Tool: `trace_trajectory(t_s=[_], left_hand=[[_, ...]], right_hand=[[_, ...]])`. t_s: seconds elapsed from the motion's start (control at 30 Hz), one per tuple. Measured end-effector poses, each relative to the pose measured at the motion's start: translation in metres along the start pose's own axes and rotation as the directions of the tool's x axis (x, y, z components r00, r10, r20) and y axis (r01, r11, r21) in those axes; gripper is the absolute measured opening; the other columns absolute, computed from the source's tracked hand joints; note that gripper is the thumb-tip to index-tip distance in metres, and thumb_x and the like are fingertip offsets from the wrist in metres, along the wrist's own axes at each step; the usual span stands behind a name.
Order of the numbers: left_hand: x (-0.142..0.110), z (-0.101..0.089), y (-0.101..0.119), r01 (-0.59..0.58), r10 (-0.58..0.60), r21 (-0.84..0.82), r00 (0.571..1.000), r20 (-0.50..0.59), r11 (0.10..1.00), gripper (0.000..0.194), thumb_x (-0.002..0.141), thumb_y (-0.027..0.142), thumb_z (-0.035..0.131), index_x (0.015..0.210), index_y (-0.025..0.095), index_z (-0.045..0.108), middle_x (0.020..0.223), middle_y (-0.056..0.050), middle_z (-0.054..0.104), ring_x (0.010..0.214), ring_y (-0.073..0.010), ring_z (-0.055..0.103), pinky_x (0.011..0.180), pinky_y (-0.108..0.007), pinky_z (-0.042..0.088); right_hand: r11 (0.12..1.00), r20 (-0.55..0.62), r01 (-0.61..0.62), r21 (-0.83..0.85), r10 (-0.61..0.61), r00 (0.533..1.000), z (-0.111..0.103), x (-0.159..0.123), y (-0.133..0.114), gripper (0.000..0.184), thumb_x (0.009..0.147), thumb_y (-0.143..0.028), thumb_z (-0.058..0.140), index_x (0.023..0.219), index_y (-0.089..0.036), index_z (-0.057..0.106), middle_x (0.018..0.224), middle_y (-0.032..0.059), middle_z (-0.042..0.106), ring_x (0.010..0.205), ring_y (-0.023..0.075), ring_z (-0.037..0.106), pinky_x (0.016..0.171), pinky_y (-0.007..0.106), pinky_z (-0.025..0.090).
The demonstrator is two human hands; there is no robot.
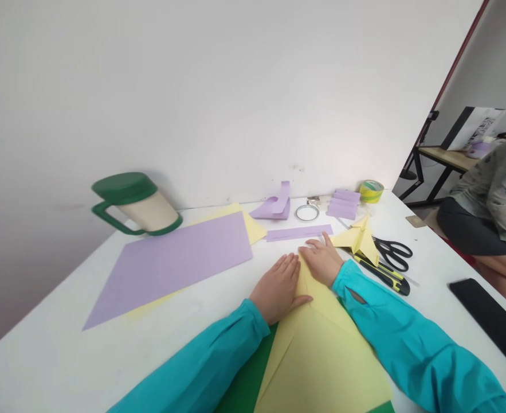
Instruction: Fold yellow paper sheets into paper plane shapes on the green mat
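Pale yellow paper, creased, tapering; left hand and right hand unclenched upon it

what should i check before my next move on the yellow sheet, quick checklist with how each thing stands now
1. Left hand on the yellow sheet: ok, at the left edge, thumb across it.
2. Right hand on the sheet: ok, fingers near its tip.
3. Both folds matching under the hands: cannot tell, the hands cover part of the tip.
4. Scissors and cutter free to pick up: not ok, the plane lies over part of both.
5. Cutter blade drawn in: cannot tell, that end is covered.
6. Mug away from both hands: ok, at the wall, far left.
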State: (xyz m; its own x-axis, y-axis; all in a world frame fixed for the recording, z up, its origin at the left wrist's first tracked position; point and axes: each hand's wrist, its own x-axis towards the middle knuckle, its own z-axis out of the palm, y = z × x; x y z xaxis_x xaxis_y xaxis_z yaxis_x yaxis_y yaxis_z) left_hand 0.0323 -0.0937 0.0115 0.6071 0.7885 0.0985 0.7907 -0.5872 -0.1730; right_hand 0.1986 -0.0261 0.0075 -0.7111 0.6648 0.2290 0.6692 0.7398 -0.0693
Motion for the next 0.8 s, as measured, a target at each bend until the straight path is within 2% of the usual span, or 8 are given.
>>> trace_trajectory(t_s=[0.1,0.33,0.5,0.8], left_hand=[[-0.008,-0.003,0.003,-0.001,0.0,0.009,1.0,0.03,1.0,0.082,0.09,0.062,0.038,0.13,-0.008,0.046,0.138,-0.029,0.043,0.132,-0.0372,0.039,0.111,-0.046,0.03],[-0.041,-0.001,0.012,-0.051,0.05,-0.028,0.998,-0.027,0.998,0.075,0.092,0.06,0.033,0.132,-0.002,0.047,0.137,-0.027,0.045,0.133,-0.0348,0.038,0.108,-0.047,0.034],[-0.068,-0.003,0.02,-0.094,0.094,-0.022,0.995,-0.032,0.995,0.075,0.093,0.06,0.03,0.132,-0.002,0.047,0.137,-0.027,0.045,0.131,-0.0355,0.04,0.106,-0.048,0.037],[-0.102,-0.014,0.028,-0.158,0.159,0.026,0.987,-0.017,0.987,0.063,0.093,0.052,0.044,0.131,0.002,0.049,0.136,-0.022,0.049,0.129,-0.0321,0.044,0.108,-0.041,0.037]], right_hand=[[1.0,-0.003,0.003,-0.002,-0.003,1.0,-0.001,0.0,0.0,0.036,0.084,-0.009,0.044,0.118,-0.015,0.053,0.111,0.0126,0.068,0.126,0.0245,0.045,0.112,0.059,0.003],[1.0,-0.008,0.0,-0.02,0.0,1.0,-0.002,-0.001,0.0,0.036,0.084,-0.008,0.044,0.117,-0.015,0.055,0.108,0.0123,0.069,0.125,0.0242,0.046,0.113,0.058,0.003],[1.0,-0.019,-0.005,-0.03,0.004,1.0,0.0,-0.001,-0.001,0.034,0.086,-0.008,0.041,0.116,-0.016,0.056,0.108,0.0113,0.069,0.123,0.0244,0.047,0.113,0.059,0.003],[1.0,-0.021,-0.005,-0.03,0.005,1.0,0.001,-0.002,0.001,0.035,0.088,-0.009,0.041,0.118,-0.016,0.057,0.11,0.0117,0.068,0.123,0.0241,0.047,0.112,0.059,0.003]])
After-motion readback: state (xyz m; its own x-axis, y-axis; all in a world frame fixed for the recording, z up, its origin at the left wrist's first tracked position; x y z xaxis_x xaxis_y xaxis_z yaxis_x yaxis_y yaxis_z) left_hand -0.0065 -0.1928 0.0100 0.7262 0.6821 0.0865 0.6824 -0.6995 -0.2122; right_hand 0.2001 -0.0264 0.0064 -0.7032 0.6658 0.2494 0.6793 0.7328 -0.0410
